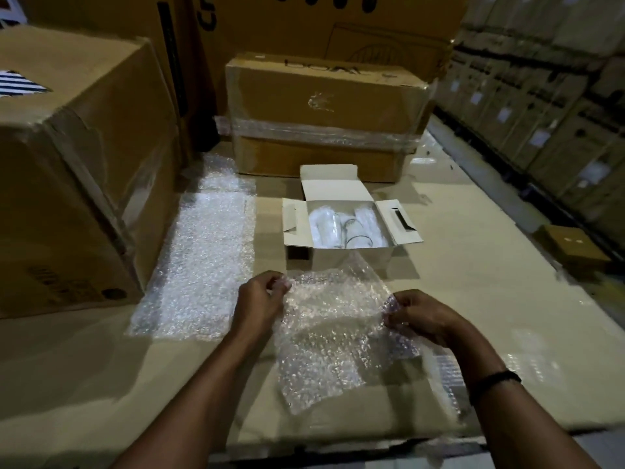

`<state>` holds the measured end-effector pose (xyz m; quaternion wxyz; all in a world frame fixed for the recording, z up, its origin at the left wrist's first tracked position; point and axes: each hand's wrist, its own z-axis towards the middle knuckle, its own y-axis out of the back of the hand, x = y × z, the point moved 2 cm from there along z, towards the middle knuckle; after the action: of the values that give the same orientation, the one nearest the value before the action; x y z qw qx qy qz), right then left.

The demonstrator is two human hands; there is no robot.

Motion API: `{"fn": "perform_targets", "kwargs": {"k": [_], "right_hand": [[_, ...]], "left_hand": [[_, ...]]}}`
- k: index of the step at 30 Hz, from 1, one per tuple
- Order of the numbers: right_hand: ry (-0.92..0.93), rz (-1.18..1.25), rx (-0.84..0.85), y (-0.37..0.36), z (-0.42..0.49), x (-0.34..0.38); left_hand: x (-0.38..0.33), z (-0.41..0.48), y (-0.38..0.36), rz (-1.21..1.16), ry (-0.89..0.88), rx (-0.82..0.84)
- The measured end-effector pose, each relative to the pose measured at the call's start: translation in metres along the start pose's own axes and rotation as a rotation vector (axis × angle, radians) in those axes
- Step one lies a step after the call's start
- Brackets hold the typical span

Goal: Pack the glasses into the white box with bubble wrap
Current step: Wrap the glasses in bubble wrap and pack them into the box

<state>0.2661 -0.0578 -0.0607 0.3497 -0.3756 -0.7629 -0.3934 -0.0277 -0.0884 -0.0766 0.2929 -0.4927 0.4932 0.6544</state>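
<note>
A flat strip of bubble wrap lay on the surface, far left. The left grip pinched one edge of a clear, crinkled bubble wrap sheet. Beyond it the open white box held clear glasses. The right grip pinched the opposite edge.

The white box is open at the top, with its flaps spread sideways and back. A taped carton stands just behind it, and a large carton walls off the left. A raised bubble wrap sheet spans the near side. To the right, the counter offers open room up to a small brown box.
</note>
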Motion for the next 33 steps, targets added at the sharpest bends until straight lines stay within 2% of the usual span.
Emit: {"fn": "perform_targets", "kwargs": {"k": [3,6,7,9,11,12,14,16,19,21,25,29,33], "right_hand": [[-0.044,-0.05,-0.092,0.022,-0.005,-0.009],[-0.076,-0.081,-0.16,0.037,-0.008,-0.015],[-0.085,-0.101,-0.166,0.042,-0.009,-0.017],[-0.1,-0.166,-0.166,0.049,-0.01,-0.02],[-0.104,-0.212,-0.146,0.057,-0.009,-0.024],[-0.097,-0.223,-0.137,0.06,-0.009,-0.024],[-0.054,-0.27,-0.15,0.062,-0.004,-0.024],[0.005,-0.392,-0.208,0.062,-0.001,-0.019],[0.075,-0.525,-0.289,0.058,-0.001,-0.009],[0.14,-0.598,-0.321,0.053,-0.006,0.001],[0.288,-0.641,-0.29,0.025,-0.022,0.031],[0.227,-0.606,-0.174,-0.021,-0.017,0.043],[0.163,-0.631,-0.146,-0.063,-0.006,0.038]], "left_hand": [[-0.006,-0.002,-0.022,0.006,-0.023,0.005],[-0.012,-0.011,-0.039,0.039,-0.145,-0.014],[-0.012,-0.016,-0.045,0.096,-0.198,-0.014],[-0.01,-0.022,-0.055,0.369,-0.38,0.017],[-0.008,-0.027,-0.068,0.689,-0.516,0.203],[-0.006,-0.028,-0.074,0.82,-0.501,0.321],[0.0,-0.03,-0.079,0.93,-0.4,0.478],[0.0,-0.032,-0.081,0.913,-0.393,0.464],[-0.001,-0.03,-0.072,0.87,-0.451,0.296],[0.001,-0.028,-0.062,0.861,-0.436,0.245],[0.01,-0.022,-0.049,0.903,-0.352,0.379],[0.019,-0.021,-0.047,0.894,-0.385,0.341],[0.022,-0.022,-0.043,0.677,-0.384,0.092]]}}
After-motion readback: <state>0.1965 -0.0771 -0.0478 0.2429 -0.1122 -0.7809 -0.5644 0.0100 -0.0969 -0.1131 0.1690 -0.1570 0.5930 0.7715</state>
